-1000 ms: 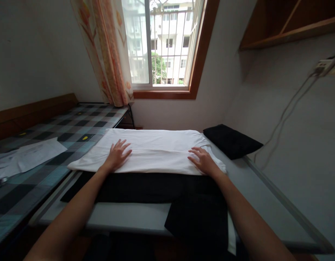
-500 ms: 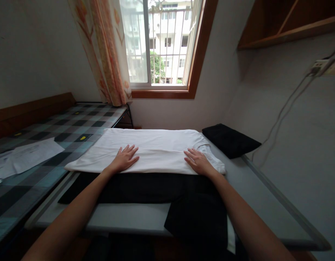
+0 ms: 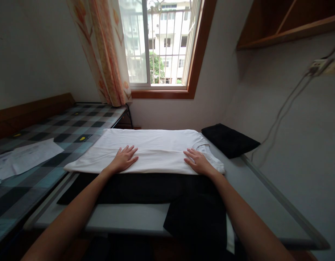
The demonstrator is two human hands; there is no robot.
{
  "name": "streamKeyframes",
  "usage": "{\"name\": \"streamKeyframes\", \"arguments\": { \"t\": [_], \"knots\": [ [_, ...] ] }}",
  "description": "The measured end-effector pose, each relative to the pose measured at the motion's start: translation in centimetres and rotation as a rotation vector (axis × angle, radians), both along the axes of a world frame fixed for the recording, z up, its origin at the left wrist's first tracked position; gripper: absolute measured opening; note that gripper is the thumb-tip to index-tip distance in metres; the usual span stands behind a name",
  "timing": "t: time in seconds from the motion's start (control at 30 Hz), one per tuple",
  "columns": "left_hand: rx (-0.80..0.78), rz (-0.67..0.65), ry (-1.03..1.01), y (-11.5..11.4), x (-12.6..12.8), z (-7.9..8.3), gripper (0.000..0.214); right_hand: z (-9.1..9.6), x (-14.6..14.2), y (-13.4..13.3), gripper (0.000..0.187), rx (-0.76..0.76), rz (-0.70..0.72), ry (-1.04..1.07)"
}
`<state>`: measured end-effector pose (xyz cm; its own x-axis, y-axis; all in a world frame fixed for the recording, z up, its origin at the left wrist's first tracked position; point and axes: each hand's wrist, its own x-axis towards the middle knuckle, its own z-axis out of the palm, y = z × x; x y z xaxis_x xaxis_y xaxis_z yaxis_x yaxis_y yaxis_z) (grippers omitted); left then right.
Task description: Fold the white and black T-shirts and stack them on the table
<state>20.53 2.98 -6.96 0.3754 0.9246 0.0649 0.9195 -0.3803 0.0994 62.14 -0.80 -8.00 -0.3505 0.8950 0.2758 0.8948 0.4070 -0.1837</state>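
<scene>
- Your pale tabletop (image 3: 129,217) with its grey rim fills the middle and right of the view, its right edge running close to the wall (image 3: 300,156).
- To your left a bed (image 3: 61,121) with a checked cover stands just beside the tabletop; loose white papers (image 3: 34,156) lie on it.
- Ahead of you is a barred window (image 3: 169,47) in a reddish-brown frame, with a flowered curtain (image 3: 106,54) at its left; a wooden shelf (image 3: 287,36) hangs high on your right, above a socket (image 3: 318,67) and its cable (image 3: 278,108).
- A black folded cloth (image 3: 228,141) lies near the far right part of the tabletop.
- The white shirt (image 3: 153,139) lies across the tabletop in front of you, directly under both of your grips.
- Your left grip (image 3: 124,159) rests palm down on its left half, and your right grip (image 3: 198,161) on its right end, near the collar; both are open and flat with fingers spread, grasping nothing.
- The shirt is spread wide and mostly smooth, with a long crease running crosswise and small wrinkles around the collar.
- Along its near edge you see black fabric (image 3: 145,188), part of which hangs over the tabletop's front edge and ends beside a white strip (image 3: 230,235).
</scene>
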Motion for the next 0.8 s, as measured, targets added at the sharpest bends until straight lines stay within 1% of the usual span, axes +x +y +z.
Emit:
{"name": "streamKeyframes", "arguments": {
  "t": [0.53, 0.8],
  "knots": [
    [-0.009, 0.001, -0.019, -0.14, 0.05, 0.15, 0.066, 0.17, -0.06, -0.07, 0.050, -0.015, 0.002, 0.027],
    [0.001, -0.002, -0.018, -0.03, -0.08, -0.05, 0.066, -0.14, 0.05, 0.01, 0.049, 0.000, 0.000, 0.037]
  ]
}}
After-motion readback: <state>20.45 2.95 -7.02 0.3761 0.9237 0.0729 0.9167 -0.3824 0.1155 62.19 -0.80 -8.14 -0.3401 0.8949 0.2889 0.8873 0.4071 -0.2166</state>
